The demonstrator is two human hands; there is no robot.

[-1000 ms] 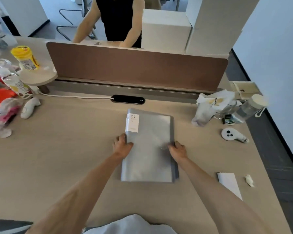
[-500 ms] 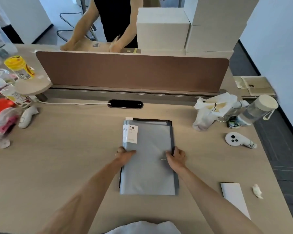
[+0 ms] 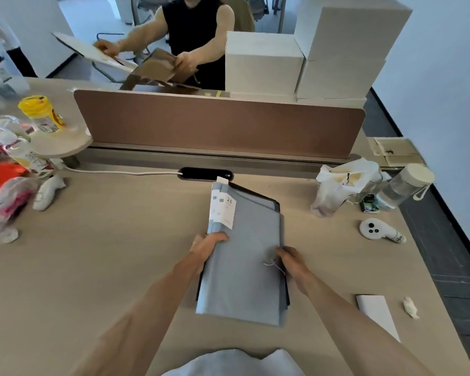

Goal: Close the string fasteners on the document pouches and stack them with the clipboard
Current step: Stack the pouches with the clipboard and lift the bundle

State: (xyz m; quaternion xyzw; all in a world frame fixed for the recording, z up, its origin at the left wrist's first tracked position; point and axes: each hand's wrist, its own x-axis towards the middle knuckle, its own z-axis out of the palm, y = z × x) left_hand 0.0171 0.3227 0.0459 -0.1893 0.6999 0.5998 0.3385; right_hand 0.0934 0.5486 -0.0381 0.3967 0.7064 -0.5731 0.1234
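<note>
Stack of grey document pouches (image 3: 244,267) over dark clipboard (image 3: 276,203), mid-surface (image 3: 106,253). Left hand (image 3: 205,246) grip closed on stack's left edge, right hand (image 3: 292,263) on right edge by string fastener (image 3: 273,263). White label (image 3: 227,211) marked "20".

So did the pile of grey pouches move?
Yes. The pile of grey pouches, held at both sides, now has its far end nearly at the black cable slot; earlier it lay further back, nearer the person.
</note>
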